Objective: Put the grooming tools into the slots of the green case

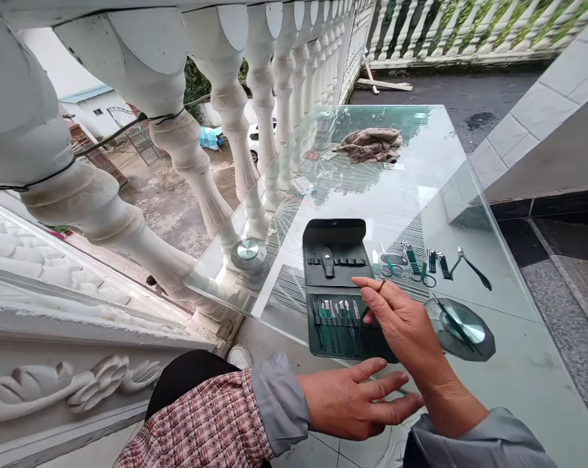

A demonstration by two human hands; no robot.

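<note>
A black manicure case [335,276] lies unfolded on the glass table. Its lower half holds a row of slim metal tools [340,312] in dark green slots; the upper half has small loops and a snap tab. Over the case's right side, my right hand [401,322] is pinched closed, with a thin dark bit showing at the fingers, too little to name. My left hand [359,400] is by the case's near edge, fingers spread, holding nothing I can see. Right of the case lie small scissors [391,266], nail clippers [410,258] and cuticle nippers [472,268].
The glass table [511,325] runs away from me, with round metal discs [249,252] beneath the glass. Dark slim tools [457,325] lie above the right disc. A crumpled brown cloth [371,144] sits farther back. White balusters [225,110] line the left side.
</note>
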